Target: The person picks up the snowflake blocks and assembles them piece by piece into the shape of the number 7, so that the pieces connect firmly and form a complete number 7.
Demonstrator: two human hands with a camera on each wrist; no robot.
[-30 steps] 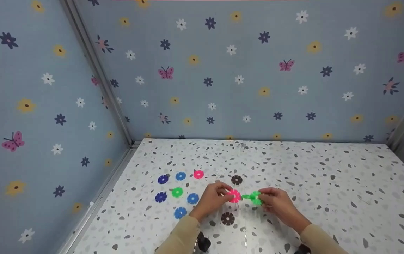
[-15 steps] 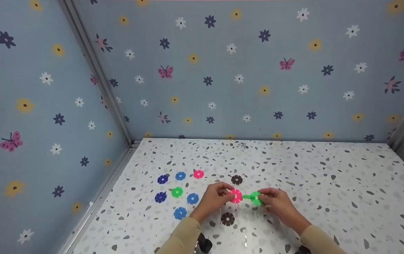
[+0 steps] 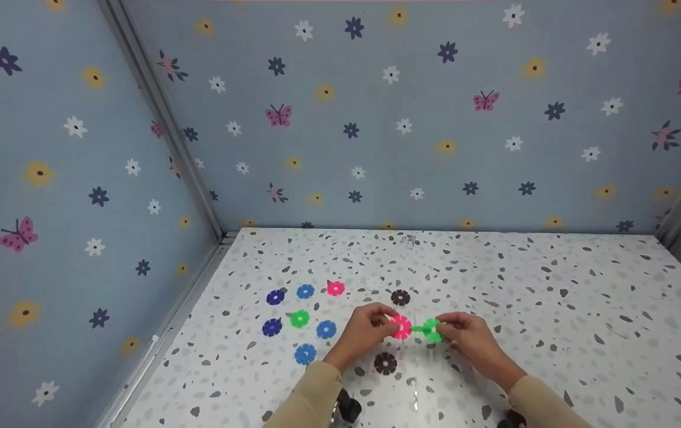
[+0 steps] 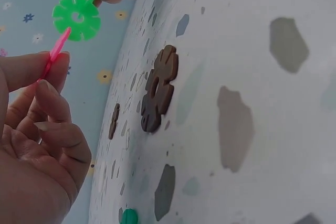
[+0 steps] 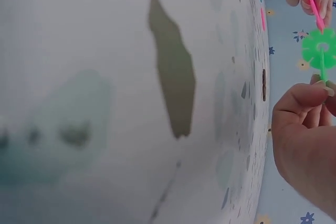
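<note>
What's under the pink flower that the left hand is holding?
Under the pink flower, which the left hand pinches, there's a gap, then the speckled tabletop. In the head view, the flower and hand cover part of the tabletop, so that patch can't be seen.

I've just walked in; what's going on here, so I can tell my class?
Someone is handling notched discs. The left hand pinches a pink disc that meets a middle green disc; the right hand pinches an outer green disc meeting that one's opposite side. Whether the pink one is fully slotted in is unclear. All three are held above the speckled table, where two brown discs and, farther left, seven other discs lie.
</note>
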